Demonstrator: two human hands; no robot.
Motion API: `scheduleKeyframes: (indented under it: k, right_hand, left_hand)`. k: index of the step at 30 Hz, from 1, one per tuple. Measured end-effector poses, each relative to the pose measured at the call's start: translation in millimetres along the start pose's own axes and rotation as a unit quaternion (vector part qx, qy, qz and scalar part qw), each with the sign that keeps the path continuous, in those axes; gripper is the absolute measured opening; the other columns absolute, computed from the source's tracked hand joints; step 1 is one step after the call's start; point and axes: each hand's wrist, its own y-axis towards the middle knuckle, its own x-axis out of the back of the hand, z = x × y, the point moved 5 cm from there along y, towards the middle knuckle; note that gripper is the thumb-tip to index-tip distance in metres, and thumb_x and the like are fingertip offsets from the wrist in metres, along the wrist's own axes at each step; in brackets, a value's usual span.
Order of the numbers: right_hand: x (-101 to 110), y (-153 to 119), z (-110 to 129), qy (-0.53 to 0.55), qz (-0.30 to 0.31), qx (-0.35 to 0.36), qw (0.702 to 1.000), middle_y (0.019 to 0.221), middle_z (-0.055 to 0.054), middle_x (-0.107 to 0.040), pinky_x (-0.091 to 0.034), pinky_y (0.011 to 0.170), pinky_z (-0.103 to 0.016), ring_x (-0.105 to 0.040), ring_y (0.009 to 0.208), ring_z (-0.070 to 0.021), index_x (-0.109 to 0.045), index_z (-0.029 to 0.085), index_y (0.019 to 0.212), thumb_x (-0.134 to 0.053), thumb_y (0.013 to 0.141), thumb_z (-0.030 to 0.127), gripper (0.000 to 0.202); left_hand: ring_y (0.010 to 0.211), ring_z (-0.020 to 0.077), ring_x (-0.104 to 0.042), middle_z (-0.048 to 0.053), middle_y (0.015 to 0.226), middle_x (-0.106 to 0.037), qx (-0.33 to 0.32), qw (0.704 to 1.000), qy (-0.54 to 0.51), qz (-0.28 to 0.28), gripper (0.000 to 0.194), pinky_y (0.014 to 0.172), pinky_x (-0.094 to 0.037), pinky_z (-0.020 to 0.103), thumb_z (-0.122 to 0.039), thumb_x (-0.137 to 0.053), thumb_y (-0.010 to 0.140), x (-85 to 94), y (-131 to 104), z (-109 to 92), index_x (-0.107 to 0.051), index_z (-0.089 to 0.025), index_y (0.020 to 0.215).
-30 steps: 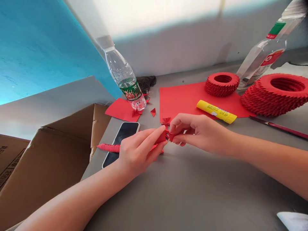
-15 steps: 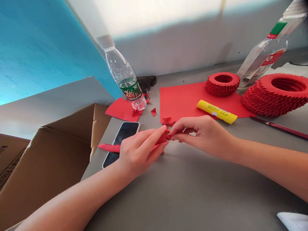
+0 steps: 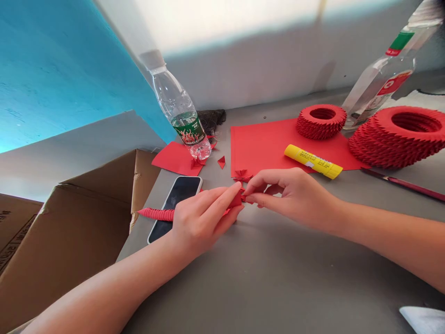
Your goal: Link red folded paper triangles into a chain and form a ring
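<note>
My left hand (image 3: 203,218) is closed around a red folded-paper chain (image 3: 158,214), whose ribbed, pointed end sticks out to the left over a phone (image 3: 181,191). Most of the chain is hidden by the palm, and a flat red part shows at the fingertips. Thumb and forefinger of my right hand (image 3: 295,195) pinch at a small red folded paper piece (image 3: 244,196) right beside that end; the fingers cover much of it. Just behind the hands lie several more folded red pieces, and one small red paper triangle (image 3: 221,162) lies apart.
A red paper sheet (image 3: 259,146) carries a yellow glue stick (image 3: 313,161) and a small red paper ring (image 3: 321,127). To the right are a larger ring (image 3: 389,141), a dark red pencil-like stick (image 3: 417,185) and a clear bottle (image 3: 375,88). At left stand another bottle (image 3: 175,95) and a cardboard box (image 3: 83,222).
The chain's pointed end has shifted slightly to the left. Both hands keep nearly the same place and grip.
</note>
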Motion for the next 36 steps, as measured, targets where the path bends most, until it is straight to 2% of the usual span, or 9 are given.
scheduleKeyframes:
  k: [7,13,18,25,28,31,33,36]
  right_hand:
    - [-1,-3,4,-0.054,-0.02,0.01,0.998,0.074,0.002,-0.061,-0.044,0.058,-0.021,-0.057,0.069,-0.0109,-0.054,0.02,0.08,-0.049,0.075,0.016,0.008]
    - [-2,0,2,-0.019,-0.003,-0.004,1.0,0.075,0.002,-0.057,-0.046,0.066,-0.024,-0.055,0.072,-0.0114,-0.048,0.021,0.08,-0.049,0.076,0.018,0.005]
    - [-2,1,0,0.0,0.012,-0.008,1.0,0.076,0.002,-0.055,-0.045,0.066,-0.024,-0.055,0.072,-0.011,-0.046,0.021,0.079,-0.048,0.077,0.017,0.004]
    - [-5,-4,8,-0.094,0.013,0.025,0.995,0.074,0.002,-0.057,-0.041,0.057,-0.021,-0.053,0.067,-0.0101,-0.047,0.021,0.08,-0.047,0.076,0.014,0.008]
    - [-6,-4,9,-0.108,0.024,0.038,0.993,0.076,0.002,-0.06,-0.042,0.06,-0.022,-0.054,0.068,-0.0107,-0.048,0.021,0.082,-0.047,0.077,0.016,0.008]
    - [1,0,1,-0.049,0.019,-0.005,0.999,0.083,0.0,-0.062,-0.045,0.064,-0.025,-0.058,0.075,-0.0134,-0.048,0.022,0.089,-0.052,0.077,0.025,0.013]
    - [5,3,-5,-0.009,0.024,-0.043,0.999,0.084,0.0,-0.063,-0.046,0.065,-0.027,-0.059,0.077,-0.0146,-0.051,0.022,0.09,-0.055,0.075,0.032,0.019]
    - [7,5,-10,0.02,0.039,-0.064,0.997,0.076,0.0,-0.063,-0.046,0.064,-0.026,-0.059,0.072,-0.0133,-0.057,0.021,0.08,-0.052,0.077,0.037,0.017]
  left_hand:
    - [0.07,0.0109,-0.062,0.003,0.086,-0.067,-0.017,0.999,0.005,0.027,0.041,0.06,-0.047,0.02,-0.016,-0.063,0.074,-3.4,-2,-1,-0.052,-0.015,0.114]
    - [0.076,0.011,-0.062,0.003,0.089,-0.066,0.01,0.999,-0.029,0.023,0.038,0.065,-0.049,0.018,-0.017,-0.058,0.077,-3.8,-1,0,-0.052,-0.017,0.114]
    - [0.077,0.011,-0.062,0.003,0.087,-0.065,0.005,0.999,-0.038,0.014,0.037,0.068,-0.049,0.018,-0.015,-0.058,0.076,-2.8,-1,-1,-0.052,-0.016,0.113]
    - [0.064,0.0103,-0.06,0.002,0.082,-0.066,-0.045,0.998,0.018,0.041,0.035,0.06,-0.047,0.019,-0.02,-0.059,0.077,-3.8,-1,-5,-0.053,-0.016,0.111]
    - [0.062,0.0103,-0.059,0.003,0.083,-0.067,-0.063,0.997,0.023,0.048,0.034,0.058,-0.046,0.019,-0.021,-0.059,0.077,-4.6,-1,-8,-0.053,-0.016,0.11]
    - [0.066,0.0108,-0.061,0.003,0.085,-0.067,-0.027,0.998,0.029,0.039,0.035,0.061,-0.047,0.019,-0.021,-0.058,0.077,-4.5,-1,-3,-0.053,-0.018,0.112]
    - [0.068,0.0109,-0.062,0.003,0.086,-0.067,-0.003,0.999,0.053,0.012,0.035,0.061,-0.047,0.018,-0.021,-0.058,0.078,-2.4,-1,0,-0.054,-0.018,0.112]
    - [0.068,0.0107,-0.062,0.002,0.086,-0.067,0.004,0.997,0.076,-0.001,0.033,0.061,-0.046,0.018,-0.021,-0.058,0.078,-1.3,-1,3,-0.055,-0.019,0.111]
